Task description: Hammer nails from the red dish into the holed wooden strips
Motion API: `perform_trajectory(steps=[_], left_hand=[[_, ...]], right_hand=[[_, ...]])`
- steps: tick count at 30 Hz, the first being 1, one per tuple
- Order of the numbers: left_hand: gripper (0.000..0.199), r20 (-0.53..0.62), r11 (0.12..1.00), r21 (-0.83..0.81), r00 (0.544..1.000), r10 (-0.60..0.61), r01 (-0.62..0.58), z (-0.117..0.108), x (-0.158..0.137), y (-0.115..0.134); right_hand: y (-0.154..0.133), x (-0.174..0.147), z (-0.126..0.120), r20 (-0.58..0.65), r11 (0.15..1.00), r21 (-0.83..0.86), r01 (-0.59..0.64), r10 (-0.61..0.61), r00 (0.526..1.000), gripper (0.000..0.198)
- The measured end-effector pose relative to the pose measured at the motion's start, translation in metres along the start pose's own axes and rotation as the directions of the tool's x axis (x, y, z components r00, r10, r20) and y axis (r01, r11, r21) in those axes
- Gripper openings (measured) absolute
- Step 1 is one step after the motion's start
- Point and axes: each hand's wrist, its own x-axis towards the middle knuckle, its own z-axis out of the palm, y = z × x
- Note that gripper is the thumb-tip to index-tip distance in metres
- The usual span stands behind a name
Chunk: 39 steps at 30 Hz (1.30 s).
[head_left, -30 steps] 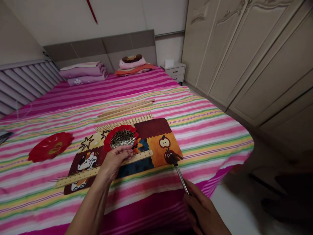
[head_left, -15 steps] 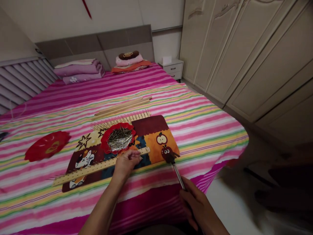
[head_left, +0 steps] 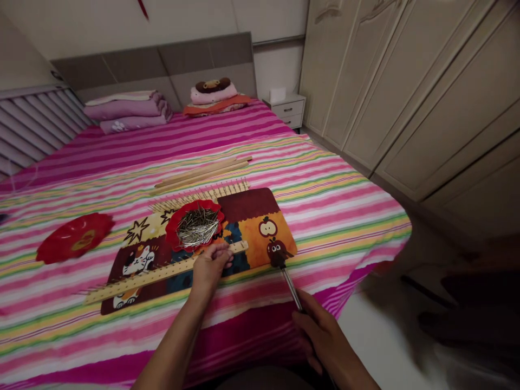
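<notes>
My left hand (head_left: 211,265) rests on a pale wooden strip (head_left: 162,272) near its right end, thumb and fingers pinched together. Whatever sits between those fingertips is too small to make out. Rows of nails stick out of the strip's left part, and small holes or dots run along it. A hammer (head_left: 291,287) with a shiny metal shaft is gripped in my right hand (head_left: 319,330); its dark head lies low over the mat's right corner. Just beyond my left hand, a red scalloped dish (head_left: 173,238) holds a heap of loose nails (head_left: 198,226).
Under the strip lies a patterned mat (head_left: 268,211) on a striped bedspread (head_left: 345,200). Another nail-studded strip (head_left: 203,195) and several bare wooden strips (head_left: 203,174) lie behind it. A second red dish (head_left: 77,237) is at left. Folded bedding (head_left: 128,111) sits by the headboard.
The view has shifted slightly, so everything sits a little higher. The left fingers have closed a bit nearer the strip; the hammer stays low in the right hand.
</notes>
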Motion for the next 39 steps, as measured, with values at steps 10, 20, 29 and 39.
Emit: perform_trajectory(steps=[10, 20, 29, 39], left_hand=[[0.022, -0.09, 0.965, 0.228, 0.985, 0.15, -0.126, 0.011, 0.005, -0.014], [0.021, -0.089, 0.909, 0.383, 0.973, 0.211, -0.162, 0.009, 0.007, -0.022], [0.018, -0.046, 0.735, 0.59, 0.894, 0.445, -0.336, 0.015, 0.003, -0.02], [0.016, 0.018, 0.661, 0.641, 0.869, 0.495, -0.39, 0.017, -0.001, -0.022]], right_hand=[[-0.001, 0.0, -0.001, 0.004, 1.0, -0.008, -0.014, 0.014, 1.0, 0.065], [0.001, 0.0, 0.002, 0.014, 1.0, -0.009, 0.027, -0.027, 1.0, 0.059], [-0.025, -0.009, 0.019, 0.043, 0.997, -0.08, 0.0, 0.004, 0.999, 0.051], [-0.052, 0.013, 0.058, 0.191, 0.991, -0.107, 0.076, -0.054, 0.98, 0.027]])
